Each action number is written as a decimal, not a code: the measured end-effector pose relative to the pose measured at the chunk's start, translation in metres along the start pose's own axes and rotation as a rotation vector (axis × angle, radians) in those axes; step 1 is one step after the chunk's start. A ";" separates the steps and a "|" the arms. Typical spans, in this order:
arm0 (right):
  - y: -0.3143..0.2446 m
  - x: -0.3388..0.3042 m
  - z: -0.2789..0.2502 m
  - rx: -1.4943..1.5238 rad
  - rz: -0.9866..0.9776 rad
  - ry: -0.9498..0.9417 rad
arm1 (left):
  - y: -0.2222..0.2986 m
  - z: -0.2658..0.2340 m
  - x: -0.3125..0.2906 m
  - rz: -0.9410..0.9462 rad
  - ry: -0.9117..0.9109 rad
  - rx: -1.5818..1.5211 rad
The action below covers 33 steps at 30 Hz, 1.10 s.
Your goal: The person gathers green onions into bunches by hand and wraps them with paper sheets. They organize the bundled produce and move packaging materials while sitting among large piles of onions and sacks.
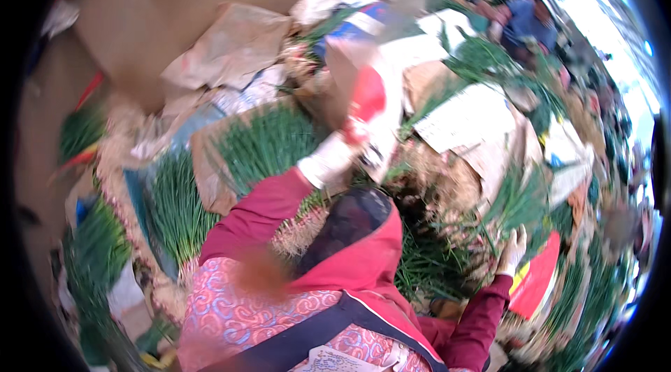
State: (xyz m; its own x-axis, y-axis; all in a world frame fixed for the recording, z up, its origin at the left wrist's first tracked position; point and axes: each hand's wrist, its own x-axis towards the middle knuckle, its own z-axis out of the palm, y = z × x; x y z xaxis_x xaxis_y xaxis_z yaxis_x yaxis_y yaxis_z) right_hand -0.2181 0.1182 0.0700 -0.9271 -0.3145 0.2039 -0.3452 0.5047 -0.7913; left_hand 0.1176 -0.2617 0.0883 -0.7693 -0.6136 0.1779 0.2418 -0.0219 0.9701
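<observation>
My left hand (332,156), in a white glove and maroon sleeve, reaches forward, closed on the lower end of a red-and-white sack (368,96) that is smeared by motion. White sacking (381,141) hangs beside that grip. Bundled spring onions (269,140) lie just left of my left hand, leaves pointing away. On the right, my right hand (514,251), also gloved, has its fingers apart over loose green onion leaves (521,208). Close to my right wrist is a red-and-yellow sheet (537,277). A heap of onions with brown roots (437,180) sits between my hands.
More spring onions (175,208) stand in rows at the left, with others (101,242) at the far left. Brown sacking (234,43) and white sacks (465,117) cover piles ahead. Another person in blue (530,22) sits at the far right among onions.
</observation>
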 end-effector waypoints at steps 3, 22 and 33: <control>-0.016 0.009 0.023 0.050 -0.052 -0.052 | -0.018 0.015 -0.009 -0.025 -0.220 -0.214; -0.061 -0.038 0.089 -0.024 0.003 -0.103 | 0.178 -0.342 0.156 1.209 0.752 1.828; -0.063 -0.065 0.123 -0.012 0.035 -0.298 | -0.103 -0.341 0.094 -0.370 0.305 -0.419</control>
State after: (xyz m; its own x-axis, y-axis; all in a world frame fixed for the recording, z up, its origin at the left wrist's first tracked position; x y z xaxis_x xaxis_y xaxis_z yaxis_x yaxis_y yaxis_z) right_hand -0.1183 0.0081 0.0358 -0.8556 -0.5176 -0.0029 -0.3169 0.5284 -0.7877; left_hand 0.2224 -0.5863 -0.0518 -0.6585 -0.7020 -0.2712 0.2510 -0.5446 0.8003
